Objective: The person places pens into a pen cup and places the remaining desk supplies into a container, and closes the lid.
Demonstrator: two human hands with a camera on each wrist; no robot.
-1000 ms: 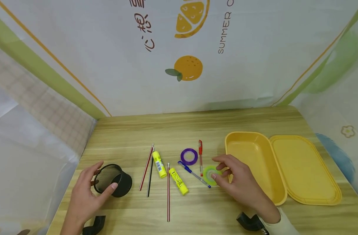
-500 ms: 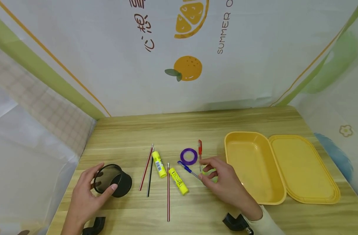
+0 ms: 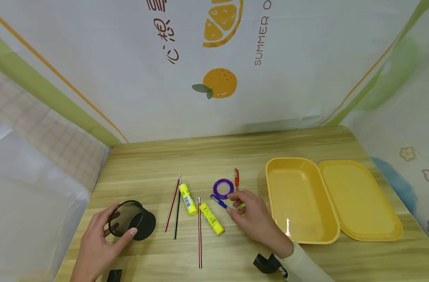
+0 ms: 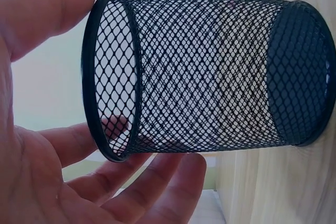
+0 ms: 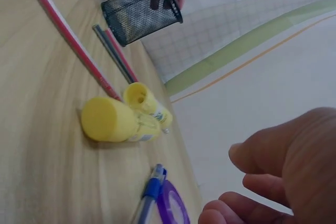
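My left hand holds a black mesh pen holder near its rim, thumb on one side and fingers on the other. The holder's base stands on the table. My right hand hovers over the table with bent, relaxed fingers and nothing between them. Its fingertips are close to a blue pen, whose lower part the hand hides in the head view. Just beyond lie a purple tape roll and a red pen, partly covered. A green tape roll is mostly hidden under this hand.
Two yellow glue sticks lie mid-table. Around them are a red striped pencil, another red one and a black pencil. At right stand a yellow box and its yellow lid. A printed curtain backs the table.
My right hand has moved left from over the green tape roll to the blue pen. The left hand keeps its place on the pen holder. The head view has shifted slightly.
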